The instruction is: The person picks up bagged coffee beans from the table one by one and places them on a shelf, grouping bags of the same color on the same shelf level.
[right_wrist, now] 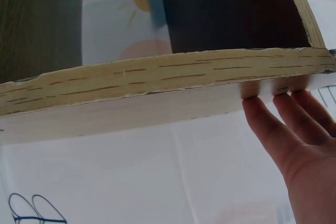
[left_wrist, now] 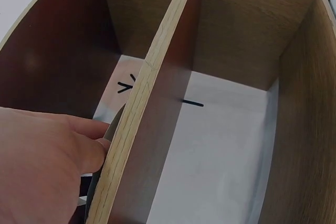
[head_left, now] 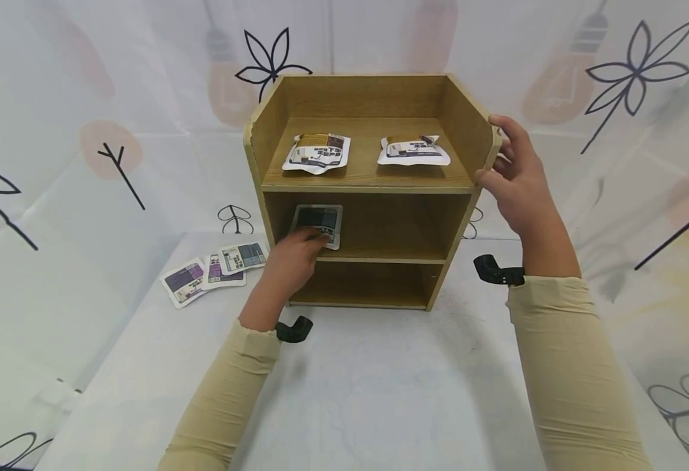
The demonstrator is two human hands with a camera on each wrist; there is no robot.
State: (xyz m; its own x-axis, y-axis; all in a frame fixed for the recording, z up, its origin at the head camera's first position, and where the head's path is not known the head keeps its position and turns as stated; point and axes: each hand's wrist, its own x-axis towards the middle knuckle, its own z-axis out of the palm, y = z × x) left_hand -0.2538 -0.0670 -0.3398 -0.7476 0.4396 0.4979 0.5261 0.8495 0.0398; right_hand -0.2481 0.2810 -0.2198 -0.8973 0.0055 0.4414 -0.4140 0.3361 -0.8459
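Note:
A small wooden shelf unit [head_left: 374, 190] with three levels stands against the back wall. My left hand [head_left: 297, 258] reaches to its middle level and pinches a flat packet [head_left: 334, 216] with a dark label and pale rim. In the left wrist view, the packet's thin dark edge [left_wrist: 100, 174] lies along the board, between it and my fingers. My right hand [head_left: 518, 170] holds the unit's right side panel [head_left: 486, 144] near the top front, thumb at the front edge. In the right wrist view, several fingertips [right_wrist: 252, 103] touch the panel's outer face.
Two puffy packets, a left one [head_left: 316, 154] and a right one [head_left: 413, 150], lie on the top level. Left of the unit, three flat packets [head_left: 184, 282] lie partly overlapping on the white table [head_left: 380, 392]. A patterned sheet [head_left: 162, 65] hangs behind.

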